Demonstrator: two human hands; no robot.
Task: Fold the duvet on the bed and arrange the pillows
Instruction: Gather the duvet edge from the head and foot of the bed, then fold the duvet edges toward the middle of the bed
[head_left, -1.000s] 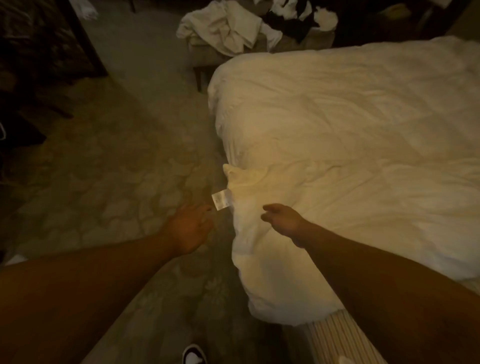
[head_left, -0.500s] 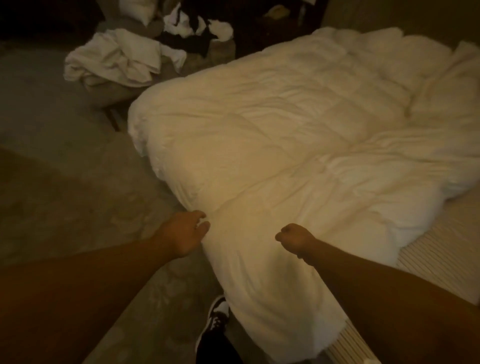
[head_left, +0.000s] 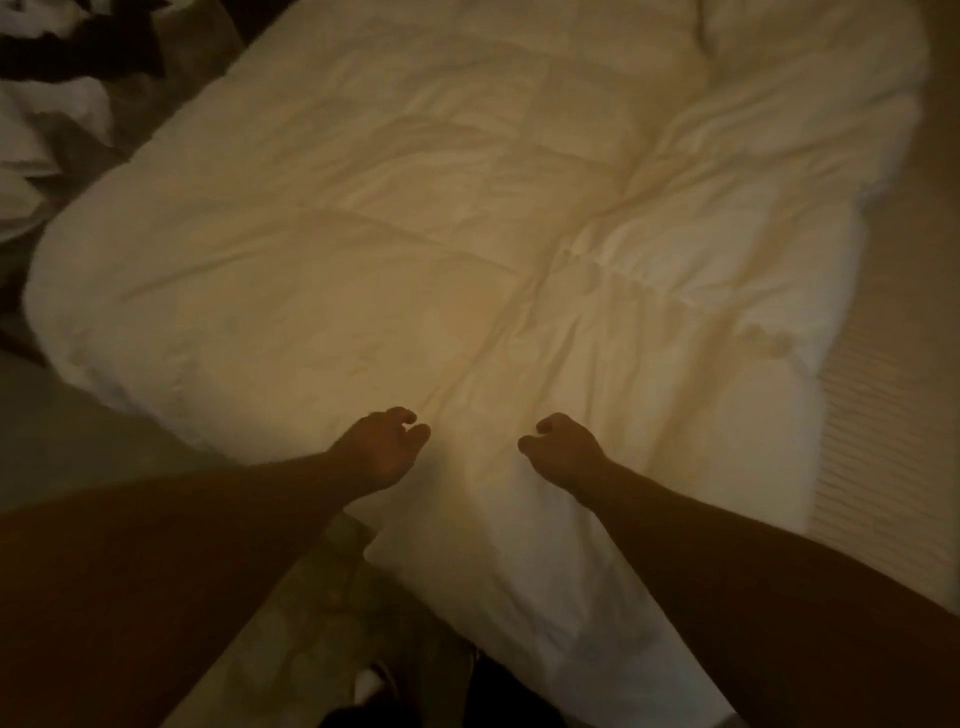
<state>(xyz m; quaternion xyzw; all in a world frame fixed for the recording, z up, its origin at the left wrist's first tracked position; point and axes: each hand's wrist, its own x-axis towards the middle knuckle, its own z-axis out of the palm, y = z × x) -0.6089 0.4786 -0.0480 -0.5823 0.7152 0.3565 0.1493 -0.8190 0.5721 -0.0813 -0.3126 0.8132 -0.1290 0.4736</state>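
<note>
1. Duvet (head_left: 467, 234): white, quilted and creased, it lies spread across the bed (head_left: 883, 441); its near corner hangs over the bed's edge toward the floor (head_left: 78, 441).
2. Left hand (head_left: 382, 449): I see it over the duvet's near left edge, fingers loosely curled, thumb and forefinger tips close together. I cannot tell whether any cloth is pinched between them.
3. Right hand (head_left: 563, 447): it sits over the duvet just right of the left hand, knuckles up, fingers curled under into a fist. I cannot tell whether it holds cloth.
4. Bed: a striped surface shows bare along the duvet's right side.
5. Linen (head_left: 41, 135): a crumpled white heap lies at upper left, beyond the duvet's far left corner.
6. Shoe (head_left: 374, 686): partly visible on the floor at the bottom edge, between my arms.
</note>
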